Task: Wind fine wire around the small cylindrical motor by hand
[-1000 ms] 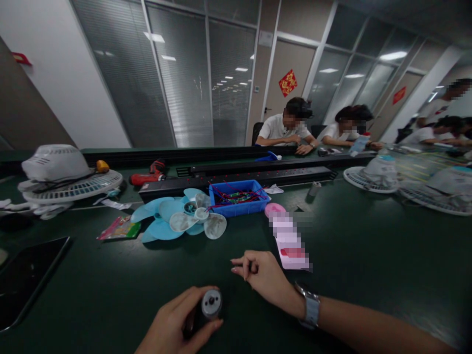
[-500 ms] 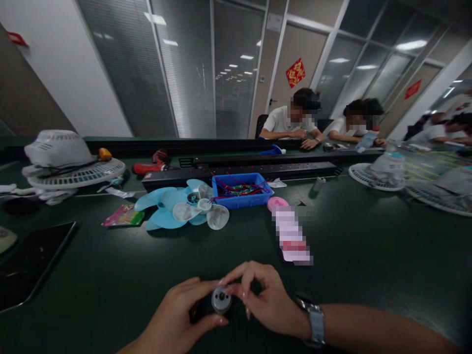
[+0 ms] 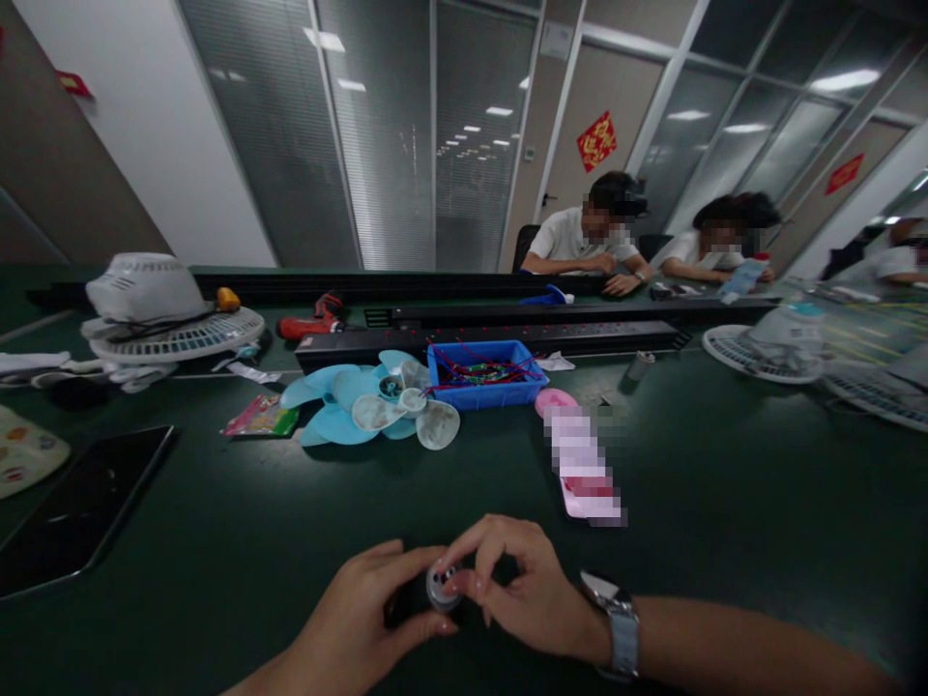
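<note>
A small cylindrical metal motor [image 3: 439, 597] stands low in front of me, its round end with dark holes facing up. My left hand [image 3: 362, 609] is curled around its side, thumb in front and fingers behind. The index finger and thumb of my right hand [image 3: 518, 580] are pinched at the top end of the motor and cover part of it. Whether a tiny part sits between those fingertips is hidden. The right wrist wears a watch [image 3: 616, 619].
Beyond my hands lie blue fan blades [image 3: 340, 396], a blue bin [image 3: 485, 391] of wired circuit boards, a pink handheld item [image 3: 580, 464] and another small cylinder [image 3: 641, 367]. A tablet [image 3: 87, 503] is at left. Fan housings [image 3: 156, 300] and a red power drill [image 3: 311, 321] stand farther back. Two people sit opposite.
The view has turned slightly left, so the scene sits farther right. My right index finger and thumb have moved further over the motor's end; the left hand still holds it.
</note>
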A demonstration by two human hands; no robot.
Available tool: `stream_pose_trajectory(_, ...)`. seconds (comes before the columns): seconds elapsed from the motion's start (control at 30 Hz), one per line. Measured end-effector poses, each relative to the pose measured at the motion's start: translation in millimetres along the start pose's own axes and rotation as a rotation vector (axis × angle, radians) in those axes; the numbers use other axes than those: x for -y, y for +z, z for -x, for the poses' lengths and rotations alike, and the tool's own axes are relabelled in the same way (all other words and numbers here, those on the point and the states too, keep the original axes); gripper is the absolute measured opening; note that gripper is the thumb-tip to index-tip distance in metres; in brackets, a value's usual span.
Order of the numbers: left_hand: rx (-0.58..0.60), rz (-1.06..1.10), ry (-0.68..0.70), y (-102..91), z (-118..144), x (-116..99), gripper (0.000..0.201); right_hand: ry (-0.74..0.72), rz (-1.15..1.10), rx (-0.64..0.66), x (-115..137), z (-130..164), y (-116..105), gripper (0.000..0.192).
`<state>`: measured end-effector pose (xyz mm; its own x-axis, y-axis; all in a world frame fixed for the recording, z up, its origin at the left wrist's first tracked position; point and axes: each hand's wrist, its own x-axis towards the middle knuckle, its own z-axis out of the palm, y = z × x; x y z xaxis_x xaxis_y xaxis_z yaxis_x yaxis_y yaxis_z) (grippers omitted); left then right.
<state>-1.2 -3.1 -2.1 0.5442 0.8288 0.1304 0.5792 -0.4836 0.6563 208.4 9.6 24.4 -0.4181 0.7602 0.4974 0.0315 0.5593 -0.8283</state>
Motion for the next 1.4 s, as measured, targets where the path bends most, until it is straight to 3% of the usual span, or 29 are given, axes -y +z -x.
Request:
stream_pose_trajectory(0.63, 0.01, -0.003, 0.038, -0.6, -0.2, -1.2, 0.035, 0.173, -0.233, -0.012, -2.2, 3.5, 9.3, 0.036)
stream_pose_trajectory(0.87, -0.022, -0.02, 0.083, 2.1, 1.2, 4.4, 0.03, 0.124, -0.239, 0.01, -0.9, 4.5, 9.4, 0.033)
stream_pose_trajectory(1.17, -0.032, -0.051, 0.079, 3.6, 1.4, 7.6, 0.024, 0.128, -0.126, -0.065, -5.4, 6.1, 10.6, 0.029)
stream_pose_trajectory(1.4, -0.054, -0.038, 0.153, 5.8, 2.4, 11.8, 0.036, 0.131, -0.172, -0.032, -5.3, 7.1, 12.6, 0.025)
